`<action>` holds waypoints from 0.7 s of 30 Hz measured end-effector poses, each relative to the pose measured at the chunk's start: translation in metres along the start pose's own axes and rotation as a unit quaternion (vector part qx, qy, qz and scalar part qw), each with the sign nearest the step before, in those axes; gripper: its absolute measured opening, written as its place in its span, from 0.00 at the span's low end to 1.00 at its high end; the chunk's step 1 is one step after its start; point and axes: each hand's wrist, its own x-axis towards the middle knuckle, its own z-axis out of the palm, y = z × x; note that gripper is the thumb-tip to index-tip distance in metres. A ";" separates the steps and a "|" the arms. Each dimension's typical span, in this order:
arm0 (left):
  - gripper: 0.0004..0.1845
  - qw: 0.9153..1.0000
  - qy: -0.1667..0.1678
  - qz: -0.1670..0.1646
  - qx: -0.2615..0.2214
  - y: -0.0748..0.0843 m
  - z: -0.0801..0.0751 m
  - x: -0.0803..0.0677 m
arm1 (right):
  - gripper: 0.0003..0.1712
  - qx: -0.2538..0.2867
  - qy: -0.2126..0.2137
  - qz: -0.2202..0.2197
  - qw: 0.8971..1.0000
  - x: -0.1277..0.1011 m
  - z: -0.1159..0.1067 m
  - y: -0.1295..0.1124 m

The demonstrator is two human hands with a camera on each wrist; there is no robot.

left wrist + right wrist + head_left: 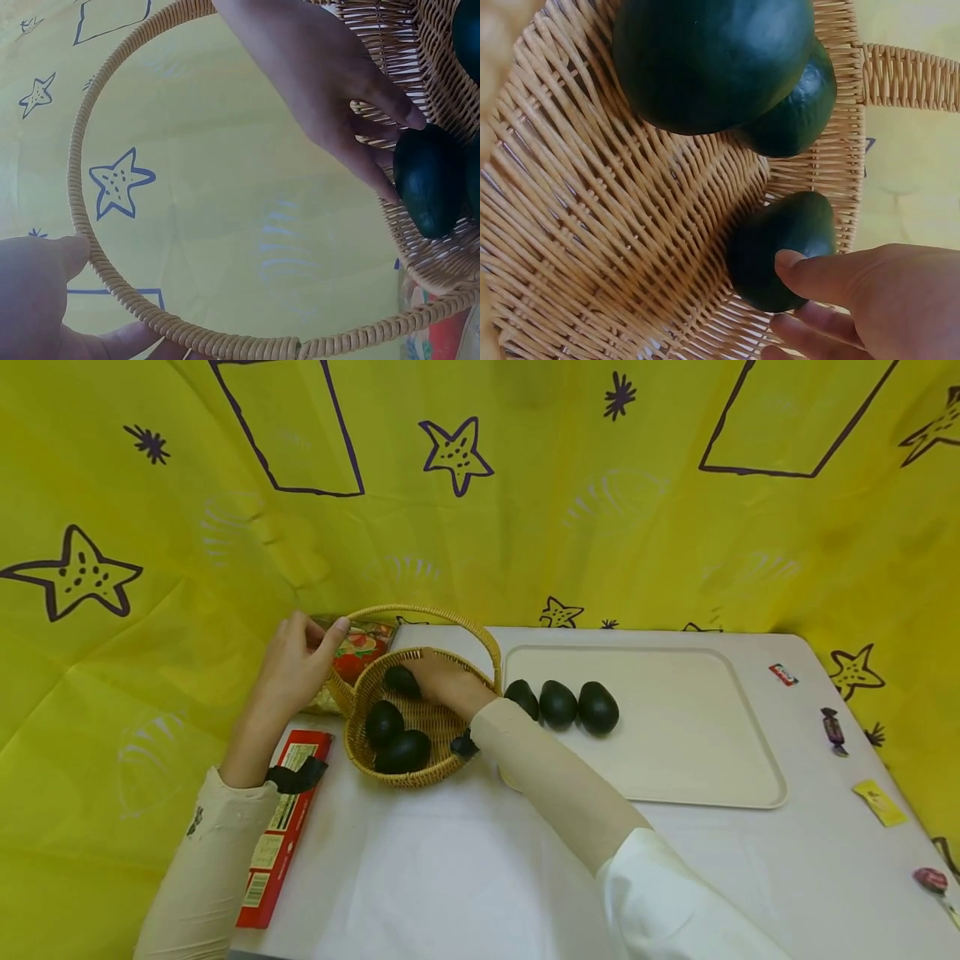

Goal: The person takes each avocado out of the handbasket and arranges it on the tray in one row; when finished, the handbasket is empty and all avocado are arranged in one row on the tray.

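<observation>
A wicker basket (442, 723) stands left of a cream tray (675, 752) and holds three dark green avocados. My right hand (431, 681) reaches into the basket, its fingers (789, 262) curled on the far avocado (401, 681) (780, 244) (427, 180), which lies against the basket wall. The other two avocados (384, 722) (405, 752) lie nearer me. My left hand (300, 660) holds the basket's handle (79, 187) near its left base, the thumb (67, 251) pressed on it. Three more avocados (558, 703) sit in a row on the tray's left side.
A red carton (281, 827) lies under my left forearm. A fruit-printed packet (360, 652) is behind the basket. Small wrapped sweets (834, 729) (879, 802) and a lollipop (930, 881) dot the table's right edge. Yellow star-printed cloth (525, 510) hangs behind.
</observation>
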 end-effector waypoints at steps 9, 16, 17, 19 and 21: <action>0.34 1.000 0.010 0.006 0.005 0.000 0.001 0.001 | 0.32 -0.003 0.004 0.002 1.000 -0.001 0.001 -0.005; 0.32 1.000 0.015 0.017 0.003 -0.001 0.001 0.003 | 0.31 -0.005 -0.001 -0.027 1.000 0.000 0.001 -0.006; 0.32 1.000 0.015 0.018 0.003 -0.001 0.001 0.003 | 0.30 -0.007 -0.001 -0.032 0.999 0.000 0.001 -0.006; 0.32 1.000 0.015 0.017 0.003 -0.001 0.001 0.003 | 0.29 -0.014 -0.001 -0.039 0.999 0.001 0.001 -0.006; 0.32 1.000 0.016 0.016 0.003 -0.001 0.001 0.003 | 0.28 -0.021 -0.003 -0.041 0.999 0.001 0.000 -0.006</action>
